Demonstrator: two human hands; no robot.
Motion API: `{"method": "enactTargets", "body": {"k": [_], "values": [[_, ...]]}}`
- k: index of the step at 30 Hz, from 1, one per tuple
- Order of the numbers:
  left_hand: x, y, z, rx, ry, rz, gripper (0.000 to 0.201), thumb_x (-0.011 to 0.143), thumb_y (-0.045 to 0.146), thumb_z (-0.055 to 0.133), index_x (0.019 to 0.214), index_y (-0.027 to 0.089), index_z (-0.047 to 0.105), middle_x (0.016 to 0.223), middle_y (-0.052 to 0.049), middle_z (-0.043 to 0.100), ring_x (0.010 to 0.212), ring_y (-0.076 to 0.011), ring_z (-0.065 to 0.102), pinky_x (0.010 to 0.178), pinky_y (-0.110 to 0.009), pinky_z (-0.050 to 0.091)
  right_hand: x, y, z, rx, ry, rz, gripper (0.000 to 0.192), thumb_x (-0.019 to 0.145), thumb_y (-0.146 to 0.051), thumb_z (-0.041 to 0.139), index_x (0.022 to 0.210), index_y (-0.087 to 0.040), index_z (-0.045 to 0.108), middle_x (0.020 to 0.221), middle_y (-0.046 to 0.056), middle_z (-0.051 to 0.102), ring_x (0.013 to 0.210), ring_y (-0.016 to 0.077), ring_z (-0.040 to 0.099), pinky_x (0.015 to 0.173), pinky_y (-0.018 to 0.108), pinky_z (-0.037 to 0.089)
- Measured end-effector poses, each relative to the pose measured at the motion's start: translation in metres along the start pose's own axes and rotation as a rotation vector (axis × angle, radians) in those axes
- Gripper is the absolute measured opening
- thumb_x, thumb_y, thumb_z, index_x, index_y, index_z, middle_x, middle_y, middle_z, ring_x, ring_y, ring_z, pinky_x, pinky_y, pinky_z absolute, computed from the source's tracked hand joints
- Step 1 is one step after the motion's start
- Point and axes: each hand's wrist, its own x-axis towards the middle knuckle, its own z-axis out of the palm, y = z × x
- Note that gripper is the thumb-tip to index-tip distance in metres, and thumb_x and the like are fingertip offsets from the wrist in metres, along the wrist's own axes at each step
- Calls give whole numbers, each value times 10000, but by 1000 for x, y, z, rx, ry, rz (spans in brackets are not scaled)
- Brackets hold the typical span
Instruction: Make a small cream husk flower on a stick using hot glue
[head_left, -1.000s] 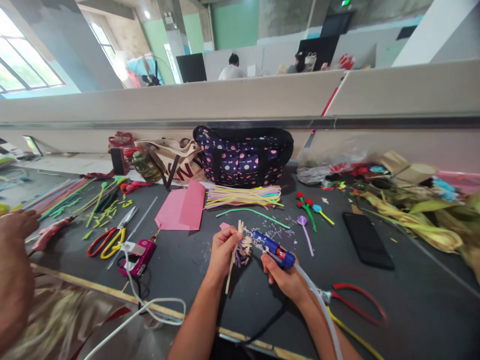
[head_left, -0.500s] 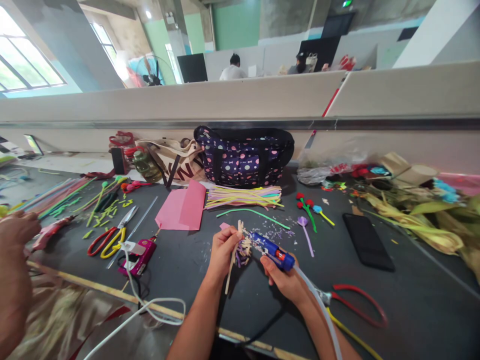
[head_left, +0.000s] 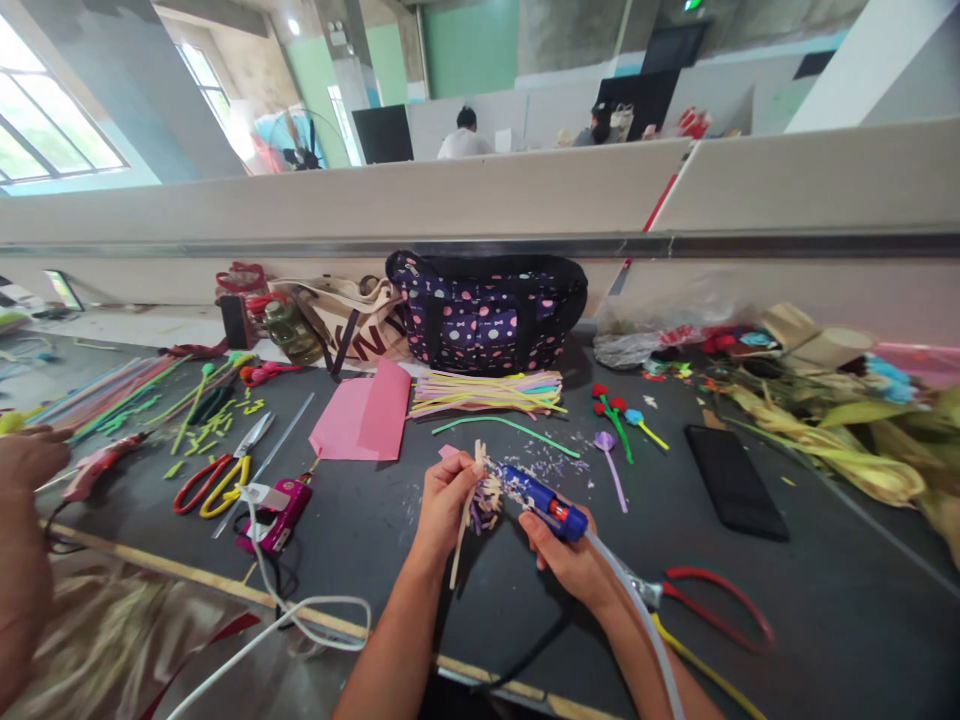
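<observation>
My left hand (head_left: 448, 500) pinches a cream pipe cleaner (head_left: 459, 545) between thumb and fingertips. Just under the fingertips lies a small heap of short cream and purple pipe cleaner pieces (head_left: 487, 505). In my right hand (head_left: 566, 555) is a blue glue gun (head_left: 534, 492), its nozzle end close to the cream piece; whether they touch I cannot tell. A long translucent glue stick (head_left: 637, 615) runs out of its back. Partly behind my right forearm lie scissors (head_left: 724, 600) with one red and one yellow handle.
A bundle of pipe cleaners (head_left: 487, 393) and pink paper (head_left: 360, 415) lie ahead, before a patterned bag (head_left: 487, 315). Left are scissors (head_left: 225, 480), a magenta device (head_left: 277, 515) and another person's hand (head_left: 30, 460). Pipe cleaner flowers (head_left: 615, 415), a phone (head_left: 735, 482) and dried husks (head_left: 832, 450) lie right.
The other person's hand at the left has shifted slightly left, uncovering more of the red tool by it. My own hands hold almost the same position.
</observation>
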Motion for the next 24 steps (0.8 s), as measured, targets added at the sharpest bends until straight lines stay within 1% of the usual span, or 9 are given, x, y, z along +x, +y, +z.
{"method": "enactTargets", "body": {"k": [7,12,16,19,24], "values": [[1,-1,-2,-5,-17,5,268,702,339,791,627,140,629,563,32,482,489,-53,362,505,-210,272,1,-2,0,9,9,3,345,822,-545,621,785,-203,617,492,-51,497,411,109,525,434,208,453],[1,-2,-3,18,-22,4,267,705,351,787,641,137,641,581,25,504,500,-61,379,515,-215,281,1,3,1,32,22,7,304,819,-504,641,793,-203,611,510,-49,503,421,111,523,429,209,442],[1,-2,-3,8,-27,4,264,707,345,786,643,135,638,567,31,485,488,-58,359,506,-214,271,0,8,0,32,8,-6,305,835,-498,634,770,-203,590,509,-48,504,425,108,525,435,204,439],[2,-3,-3,-8,-30,15,262,718,330,782,638,133,630,577,29,492,493,-56,362,507,-211,266,0,8,0,36,0,-16,300,842,-497,631,797,-202,604,502,-53,496,419,104,515,429,199,433],[2,-3,-3,-22,-28,17,263,713,321,788,630,132,625,583,31,487,499,-51,348,517,-209,267,1,6,0,39,-20,-72,277,849,-476,626,790,-206,601,497,-56,487,413,96,487,420,194,424]]}}
